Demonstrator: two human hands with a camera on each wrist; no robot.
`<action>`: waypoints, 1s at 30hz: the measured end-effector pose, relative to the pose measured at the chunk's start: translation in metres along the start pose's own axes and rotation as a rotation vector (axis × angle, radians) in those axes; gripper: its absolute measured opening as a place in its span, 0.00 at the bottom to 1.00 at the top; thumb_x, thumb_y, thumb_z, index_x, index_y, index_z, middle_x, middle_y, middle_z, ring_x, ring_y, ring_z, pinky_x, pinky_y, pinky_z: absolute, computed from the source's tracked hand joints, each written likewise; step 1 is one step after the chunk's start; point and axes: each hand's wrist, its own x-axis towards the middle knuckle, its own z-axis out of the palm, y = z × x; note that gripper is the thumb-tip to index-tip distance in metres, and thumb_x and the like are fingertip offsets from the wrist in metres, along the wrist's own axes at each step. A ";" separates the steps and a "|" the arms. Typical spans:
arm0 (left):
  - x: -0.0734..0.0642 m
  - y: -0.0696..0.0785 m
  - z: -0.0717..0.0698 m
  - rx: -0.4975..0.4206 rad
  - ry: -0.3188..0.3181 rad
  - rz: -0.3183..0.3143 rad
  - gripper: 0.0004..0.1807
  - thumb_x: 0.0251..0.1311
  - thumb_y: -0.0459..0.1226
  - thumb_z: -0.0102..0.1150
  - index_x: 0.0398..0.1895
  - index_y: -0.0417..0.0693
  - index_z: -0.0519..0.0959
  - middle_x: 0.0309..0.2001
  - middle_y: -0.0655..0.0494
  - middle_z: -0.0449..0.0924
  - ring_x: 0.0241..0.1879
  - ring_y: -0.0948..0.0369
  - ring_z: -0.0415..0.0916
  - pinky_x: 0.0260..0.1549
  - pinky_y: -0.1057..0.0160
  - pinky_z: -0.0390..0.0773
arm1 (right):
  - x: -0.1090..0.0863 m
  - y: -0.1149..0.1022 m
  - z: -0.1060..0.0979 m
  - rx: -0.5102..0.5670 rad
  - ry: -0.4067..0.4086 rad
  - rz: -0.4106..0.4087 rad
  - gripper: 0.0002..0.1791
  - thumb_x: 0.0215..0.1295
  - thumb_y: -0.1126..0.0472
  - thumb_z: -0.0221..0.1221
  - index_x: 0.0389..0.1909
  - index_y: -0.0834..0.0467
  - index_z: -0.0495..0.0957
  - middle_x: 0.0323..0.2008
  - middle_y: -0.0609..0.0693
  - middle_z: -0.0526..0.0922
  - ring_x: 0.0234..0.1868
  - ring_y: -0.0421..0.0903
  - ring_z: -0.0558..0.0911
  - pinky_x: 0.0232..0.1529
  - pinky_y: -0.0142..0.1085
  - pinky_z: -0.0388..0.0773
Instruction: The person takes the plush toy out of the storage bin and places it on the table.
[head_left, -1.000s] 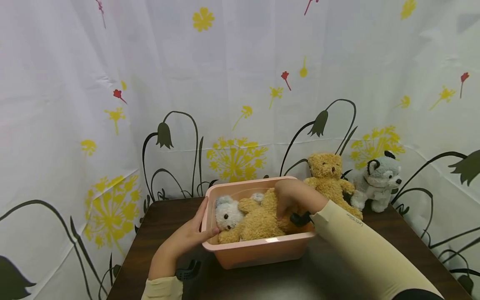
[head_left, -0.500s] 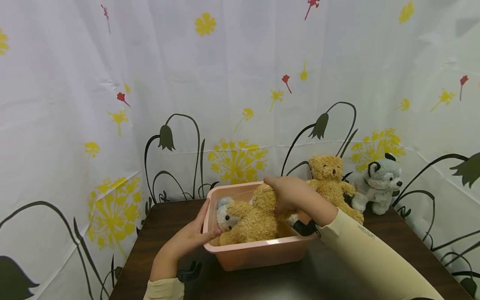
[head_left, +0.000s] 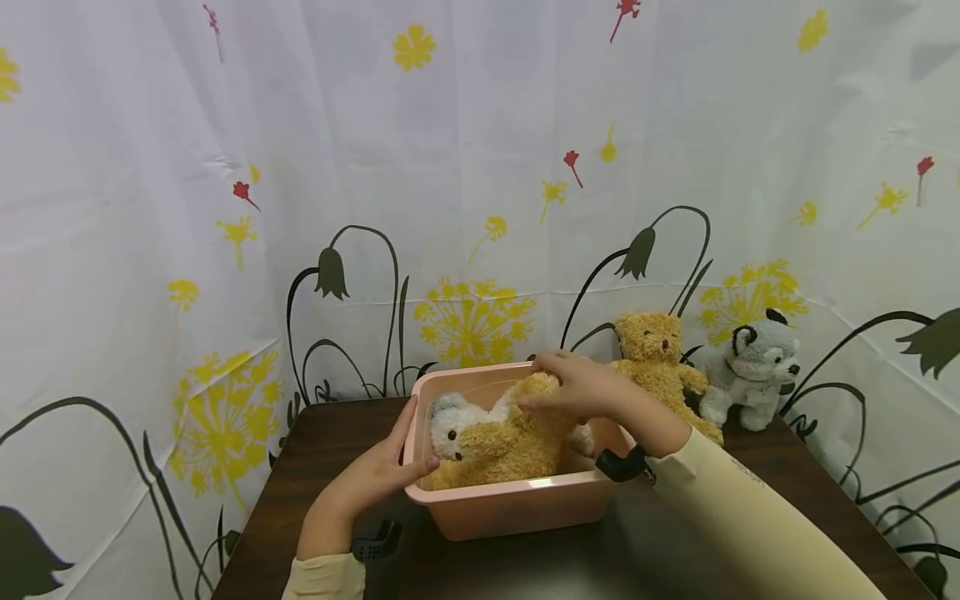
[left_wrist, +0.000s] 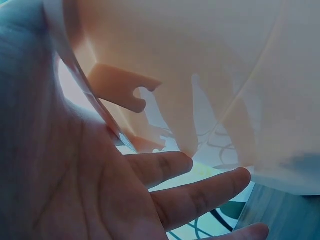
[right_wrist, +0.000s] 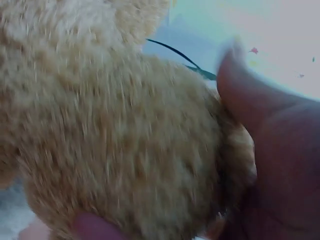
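Note:
A salmon-pink plastic tub (head_left: 521,512) stands on the table with plush toys inside. My left hand (head_left: 378,473) holds its left end, thumb over the rim, and in the left wrist view the other fingers (left_wrist: 200,197) lie along the outer wall. My right hand (head_left: 581,388) reaches into the tub and grips a golden teddy bear (head_left: 517,450). Close up, the bear's curly fur (right_wrist: 115,110) fills much of the right wrist view, between thumb and fingers. A white and grey-blue plush animal (head_left: 450,429) lies at the tub's left, partly covered by the bear.
Behind the tub at right sits another golden teddy bear (head_left: 652,358). A grey and white plush dog (head_left: 753,371) sits beside it. The dark wooden table (head_left: 322,433) meets a flower-printed curtain (head_left: 480,125) at the back.
My right hand has shifted from lower in the tub up onto the bear's upper part, and the bear has turned and changed pose. My left hand keeps its hold on the tub.

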 end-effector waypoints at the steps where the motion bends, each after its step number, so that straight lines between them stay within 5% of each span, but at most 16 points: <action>1: 0.000 0.000 0.000 0.006 0.003 -0.003 0.64 0.70 0.60 0.68 0.90 0.72 0.28 0.86 0.31 0.52 0.75 0.36 0.73 0.65 0.35 0.80 | 0.000 0.001 0.001 0.028 0.009 0.014 0.36 0.68 0.27 0.67 0.67 0.44 0.76 0.70 0.57 0.76 0.50 0.55 0.86 0.41 0.50 0.85; 3: 0.000 -0.001 -0.001 0.017 0.010 -0.002 0.64 0.70 0.60 0.68 0.91 0.71 0.28 0.86 0.31 0.52 0.75 0.36 0.72 0.65 0.34 0.79 | 0.000 0.001 0.002 0.062 0.032 0.030 0.32 0.68 0.28 0.68 0.60 0.45 0.77 0.70 0.60 0.77 0.47 0.55 0.86 0.36 0.48 0.82; 9: 0.000 0.000 -0.001 0.006 0.007 -0.007 0.64 0.69 0.59 0.69 0.91 0.71 0.29 0.85 0.29 0.55 0.72 0.38 0.76 0.63 0.38 0.82 | -0.011 0.003 -0.006 0.165 0.092 -0.027 0.22 0.66 0.47 0.76 0.50 0.49 0.74 0.63 0.60 0.75 0.58 0.58 0.78 0.48 0.50 0.76; 15: -0.001 0.002 0.000 0.005 0.016 0.005 0.64 0.69 0.58 0.70 0.91 0.71 0.30 0.82 0.29 0.61 0.70 0.41 0.79 0.63 0.40 0.82 | -0.029 -0.005 -0.027 0.180 0.201 -0.059 0.34 0.63 0.55 0.77 0.65 0.52 0.70 0.69 0.60 0.69 0.71 0.62 0.74 0.61 0.58 0.79; 23: 0.000 0.003 -0.002 0.006 0.017 0.009 0.64 0.70 0.58 0.69 0.91 0.71 0.29 0.85 0.31 0.55 0.73 0.41 0.75 0.64 0.41 0.81 | -0.048 -0.012 -0.059 0.231 0.356 0.018 0.52 0.61 0.62 0.73 0.84 0.57 0.57 0.82 0.66 0.62 0.74 0.65 0.73 0.61 0.58 0.78; 30: -0.002 0.001 -0.001 -0.001 0.007 0.000 0.64 0.69 0.59 0.69 0.91 0.71 0.29 0.85 0.31 0.55 0.73 0.41 0.76 0.65 0.40 0.82 | -0.080 0.006 -0.091 0.359 0.489 0.015 0.41 0.68 0.63 0.71 0.79 0.60 0.66 0.73 0.66 0.69 0.65 0.62 0.76 0.55 0.50 0.82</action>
